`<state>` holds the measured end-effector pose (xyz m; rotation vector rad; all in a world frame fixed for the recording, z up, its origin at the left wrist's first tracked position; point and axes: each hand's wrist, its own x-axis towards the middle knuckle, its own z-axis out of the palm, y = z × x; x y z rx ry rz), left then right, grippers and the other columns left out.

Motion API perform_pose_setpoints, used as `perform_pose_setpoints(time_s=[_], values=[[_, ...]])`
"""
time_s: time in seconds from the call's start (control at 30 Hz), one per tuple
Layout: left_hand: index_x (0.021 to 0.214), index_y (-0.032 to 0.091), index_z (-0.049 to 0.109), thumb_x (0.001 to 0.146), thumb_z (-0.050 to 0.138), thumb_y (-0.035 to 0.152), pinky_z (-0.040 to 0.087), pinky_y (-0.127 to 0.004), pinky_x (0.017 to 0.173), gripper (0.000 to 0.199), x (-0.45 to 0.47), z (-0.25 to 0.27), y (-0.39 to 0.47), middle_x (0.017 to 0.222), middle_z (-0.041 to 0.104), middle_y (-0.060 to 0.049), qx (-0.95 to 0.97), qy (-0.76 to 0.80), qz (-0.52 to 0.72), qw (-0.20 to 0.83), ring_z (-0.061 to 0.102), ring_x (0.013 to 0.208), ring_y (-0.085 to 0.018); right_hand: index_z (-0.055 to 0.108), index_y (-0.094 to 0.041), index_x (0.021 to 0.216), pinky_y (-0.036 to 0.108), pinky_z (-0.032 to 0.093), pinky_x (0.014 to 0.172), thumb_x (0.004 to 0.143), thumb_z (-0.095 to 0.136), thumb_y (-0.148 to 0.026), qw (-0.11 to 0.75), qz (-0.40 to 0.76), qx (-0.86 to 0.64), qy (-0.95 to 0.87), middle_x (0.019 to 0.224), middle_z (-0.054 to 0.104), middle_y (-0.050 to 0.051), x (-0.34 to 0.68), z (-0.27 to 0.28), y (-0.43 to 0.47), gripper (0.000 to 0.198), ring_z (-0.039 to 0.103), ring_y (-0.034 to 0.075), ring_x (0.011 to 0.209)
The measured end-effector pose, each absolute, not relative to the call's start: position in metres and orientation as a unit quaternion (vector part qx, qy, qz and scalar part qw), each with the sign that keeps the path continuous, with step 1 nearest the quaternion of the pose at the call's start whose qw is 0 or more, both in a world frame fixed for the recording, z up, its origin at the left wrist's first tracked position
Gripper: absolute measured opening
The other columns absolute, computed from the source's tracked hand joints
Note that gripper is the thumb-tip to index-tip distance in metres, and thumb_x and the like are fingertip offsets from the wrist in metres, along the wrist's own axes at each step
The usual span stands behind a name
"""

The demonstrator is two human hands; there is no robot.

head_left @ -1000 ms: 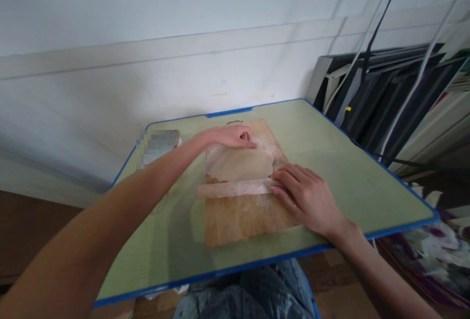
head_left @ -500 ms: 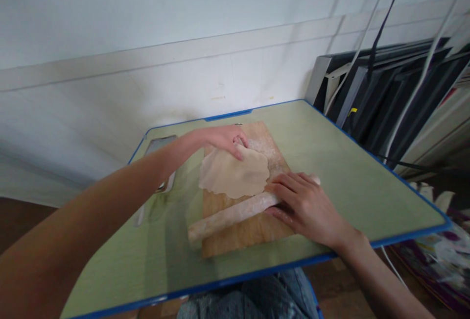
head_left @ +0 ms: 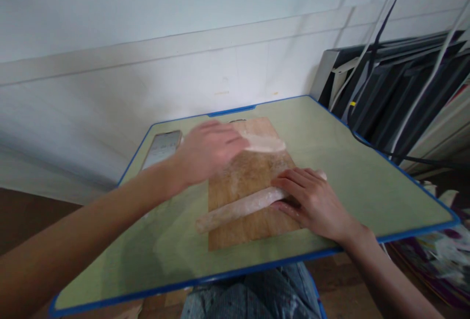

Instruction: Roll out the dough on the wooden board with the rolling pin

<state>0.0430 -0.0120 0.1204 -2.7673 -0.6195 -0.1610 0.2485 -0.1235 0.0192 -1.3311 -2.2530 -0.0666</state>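
My left hand (head_left: 216,150) is smeared by motion over the far left part of a wooden cutting board (head_left: 235,172). A thin, pale sheet of dough (head_left: 266,143) stretches rightward from its fingers, seen nearly edge-on. The hand's grip appears closed on the dough's near edge, and part of the sheet is hidden behind it. My right hand (head_left: 306,199) wraps around the right end of a floury wooden rolling pin (head_left: 238,208). The pin lies slantwise across the near half of the board, its left end sticking out past the board's edge. Flour dusts the wood.
A phone (head_left: 163,145) lies at the left on the green, blue-edged table (head_left: 341,162). Behind the table rises a white wall (head_left: 176,88). Dark flat panels (head_left: 389,88) and hanging cables (head_left: 436,64) stand beyond the right edge.
The dough lay flat on the board under my left hand; now that hand has swung left and the sheet is lifted toward the far side. My right hand stays on the rolling pin.
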Motion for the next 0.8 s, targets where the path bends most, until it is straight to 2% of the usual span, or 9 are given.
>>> perform_pose_setpoints(time_s=[0.07, 0.13, 0.2, 0.3, 0.43, 0.5, 0.6, 0.8], values=[[0.098, 0.020, 0.067, 0.087, 0.039, 0.009, 0.046, -0.034, 0.088, 0.031, 0.029, 0.097, -0.014, 0.101, 0.071, -0.004, -0.978, -0.163, 0.036, 0.126, 0.063, 0.098, -0.019, 0.062, -0.015, 0.099, 0.037, 0.041, 0.073, 0.089, 0.052, -0.040, 0.265, -0.022, -0.489, -0.831, 0.098, 0.066, 0.009, 0.248, 0.019, -0.123, 0.028, 0.060, 0.025, 0.087], [0.107, 0.019, 0.063, 0.088, 0.044, 0.013, 0.046, -0.032, 0.090, 0.028, 0.018, 0.086, -0.013, 0.113, 0.068, -0.005, -0.983, -0.151, 0.057, 0.083, 0.062, 0.103, -0.019, 0.061, -0.016, 0.101, 0.037, 0.041, 0.073, 0.090, 0.050, -0.040, 0.271, -0.025, -0.486, -0.830, 0.099, 0.066, 0.009, 0.248, 0.019, -0.123, 0.029, 0.060, 0.025, 0.087], [0.115, 0.017, 0.059, 0.090, 0.048, 0.024, 0.045, -0.032, 0.094, 0.028, 0.011, 0.086, -0.011, 0.120, 0.064, -0.006, -0.982, -0.181, 0.031, 0.044, 0.059, 0.108, -0.019, 0.061, -0.016, 0.101, 0.037, 0.040, 0.072, 0.090, 0.049, -0.041, 0.276, -0.030, -0.483, -0.830, 0.099, 0.066, 0.010, 0.248, 0.018, -0.123, 0.030, 0.060, 0.025, 0.087], [0.121, 0.013, 0.055, 0.094, 0.041, 0.037, 0.038, -0.033, 0.102, 0.039, 0.016, 0.090, -0.005, 0.128, 0.058, -0.010, -0.972, -0.231, -0.045, 0.005, 0.052, 0.119, -0.019, 0.060, -0.016, 0.100, 0.036, 0.040, 0.072, 0.090, 0.049, -0.041, 0.284, -0.039, -0.478, -0.830, 0.099, 0.066, 0.009, 0.249, 0.017, -0.123, 0.029, 0.060, 0.024, 0.087], [0.137, 0.009, 0.037, 0.097, 0.030, 0.045, 0.026, -0.039, 0.111, 0.054, 0.045, 0.067, 0.001, 0.147, 0.035, -0.016, -0.966, -0.244, -0.084, -0.007, 0.028, 0.138, -0.022, 0.060, -0.016, 0.100, 0.035, 0.039, 0.072, 0.089, 0.052, -0.041, 0.283, -0.046, -0.474, -0.833, 0.097, 0.067, 0.008, 0.248, 0.017, -0.123, 0.028, 0.059, 0.023, 0.087], [0.138, 0.008, 0.033, 0.097, 0.027, 0.047, 0.023, -0.042, 0.112, 0.058, 0.060, 0.046, 0.002, 0.149, 0.030, -0.019, -0.965, -0.256, -0.066, 0.003, 0.022, 0.140, -0.025, 0.060, -0.016, 0.099, 0.035, 0.039, 0.072, 0.089, 0.052, -0.041, 0.281, -0.045, -0.476, -0.832, 0.097, 0.066, 0.008, 0.248, 0.017, -0.123, 0.028, 0.059, 0.023, 0.087], [0.138, 0.005, 0.033, 0.096, 0.025, 0.049, 0.021, -0.041, 0.112, 0.061, 0.070, 0.025, 0.003, 0.148, 0.031, -0.021, -0.968, -0.243, -0.059, 0.013, 0.021, 0.140, -0.026, 0.060, -0.016, 0.098, 0.035, 0.040, 0.073, 0.089, 0.053, -0.041, 0.283, -0.044, -0.478, -0.830, 0.096, 0.067, 0.008, 0.248, 0.017, -0.123, 0.028, 0.059, 0.023, 0.086], [0.140, 0.001, 0.027, 0.095, 0.021, 0.053, 0.019, -0.036, 0.114, 0.068, 0.062, 0.029, 0.006, 0.150, 0.026, -0.022, -0.977, -0.212, -0.028, -0.013, 0.018, 0.141, -0.023, 0.060, -0.016, 0.099, 0.035, 0.040, 0.072, 0.089, 0.052, -0.040, 0.279, -0.050, -0.478, -0.831, 0.097, 0.067, 0.008, 0.249, 0.017, -0.123, 0.028, 0.060, 0.023, 0.086]])
